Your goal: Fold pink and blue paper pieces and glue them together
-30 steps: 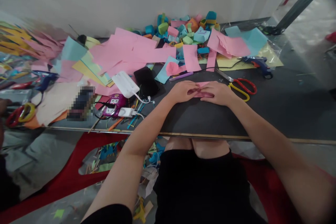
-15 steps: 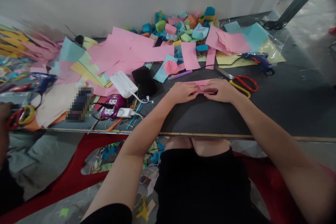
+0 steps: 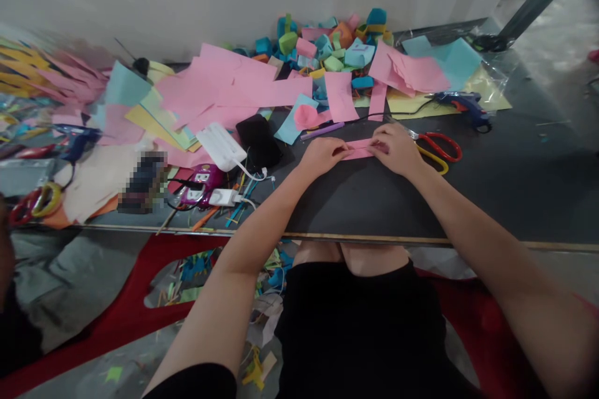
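Observation:
A folded strip of pink paper (image 3: pixel 358 149) lies between my two hands, just above the dark table (image 3: pixel 365 206) or touching it. My left hand (image 3: pixel 322 156) pinches its left end between thumb and fingers. At the other end, my right hand (image 3: pixel 397 148) has its fingers closed on the paper and covers that part. Scissors with one red and one yellow handle (image 3: pixel 440 147) lie right beside my right hand, their blades partly hidden behind it. A purple pen (image 3: pixel 322 131) rests just beyond my left hand.
Pink paper sheets (image 3: pixel 224 84) and a heap of small coloured paper pieces (image 3: pixel 327 50) fill the back. A blue glue gun (image 3: pixel 465 106) lies at right, its cord running left. A white power bank (image 3: pixel 221 146) and purple socket block (image 3: pixel 203 184) sit at left. A co-worker's arm shows far left.
The pink paper now lies flatter as a narrow strip, where before it stood partly open. Both hands have shifted slightly away from me, fingers more pinched. The co-worker's hand at left has drawn back.

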Demonstrator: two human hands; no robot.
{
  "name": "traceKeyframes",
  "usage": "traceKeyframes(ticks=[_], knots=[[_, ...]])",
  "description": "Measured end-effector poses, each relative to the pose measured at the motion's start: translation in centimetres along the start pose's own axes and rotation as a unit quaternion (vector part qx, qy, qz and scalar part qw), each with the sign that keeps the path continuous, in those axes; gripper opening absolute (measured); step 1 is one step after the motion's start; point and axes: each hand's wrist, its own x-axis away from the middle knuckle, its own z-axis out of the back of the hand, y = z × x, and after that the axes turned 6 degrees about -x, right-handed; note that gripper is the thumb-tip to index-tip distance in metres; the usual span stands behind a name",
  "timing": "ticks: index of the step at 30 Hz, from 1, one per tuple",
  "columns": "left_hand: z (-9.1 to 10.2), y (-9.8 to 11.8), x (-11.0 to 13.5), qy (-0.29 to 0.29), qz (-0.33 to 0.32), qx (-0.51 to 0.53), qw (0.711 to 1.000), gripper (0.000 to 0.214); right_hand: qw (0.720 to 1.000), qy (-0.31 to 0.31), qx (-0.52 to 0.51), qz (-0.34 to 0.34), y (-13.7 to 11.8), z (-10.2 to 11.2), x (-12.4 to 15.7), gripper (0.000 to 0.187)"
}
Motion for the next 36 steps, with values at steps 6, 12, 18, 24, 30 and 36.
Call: traceKeyframes(ticks=[6, 12, 18, 24, 30, 36], knots=[[-1.0, 0.1, -0.4, 0.028, 0.034, -0.009, 0.999, 0.006, 0.997, -0.051, -0.035, -0.049, 0.5, -0.1, -0.4, 0.013], [-1.3, 0.4, -0.3, 0.040, 0.063, -0.012, 0.997, 0.007, 0.994, -0.021, -0.074, -0.079, 1.1, -0.6, -0.6, 0.016], [-1.5, 0.4, -0.2, 0.044, 0.058, -0.005, 0.997, 0.010, 0.988, 0.001, -0.100, -0.117, 0.8, -0.9, -0.6, 0.019], [-1.2, 0.8, -0.1, 0.034, 0.063, -0.012, 0.997, 0.011, 0.992, -0.009, -0.086, -0.093, 0.8, -0.9, -0.6, 0.014], [-1.0, 1.1, 0.0, 0.025, 0.060, -0.051, 0.997, 0.011, 0.995, -0.018, -0.076, -0.056, 0.9, -0.8, -0.6, 0.021], [-0.6, 2.1, 0.2, -0.005, 0.072, -0.086, 0.994, 0.014, 0.998, 0.010, -0.059, -0.027, 0.0, -0.5, -0.5, 0.026]])
